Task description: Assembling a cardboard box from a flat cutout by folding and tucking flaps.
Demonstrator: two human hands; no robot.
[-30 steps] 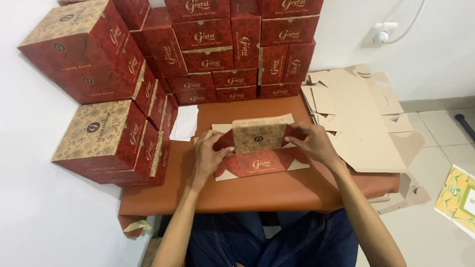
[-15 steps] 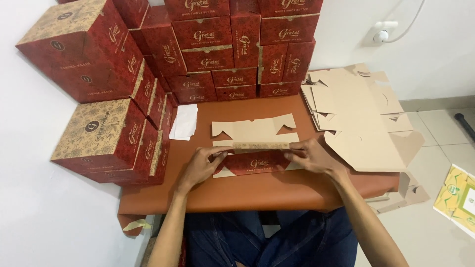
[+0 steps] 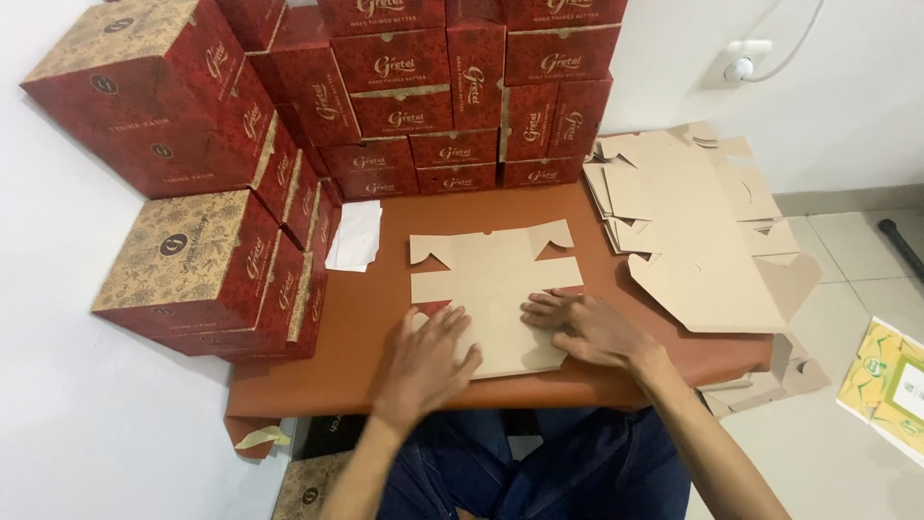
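I see red-and-gold printed boxes (image 3: 438,91) stacked along the tabletop's back and left, a flattened brown carton blank (image 3: 493,289) mid-tabletop, more blanks (image 3: 693,221) piled right, and a yellow-green packet (image 3: 890,380) on the floor.

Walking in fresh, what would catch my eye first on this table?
Probably the wall of dark red boxes with gold patterning, stacked along the back and left of the brown table. In front, the left hand and right hand lie flat on an unfolded cardboard blank, with a pile of more flat blanks on the right.
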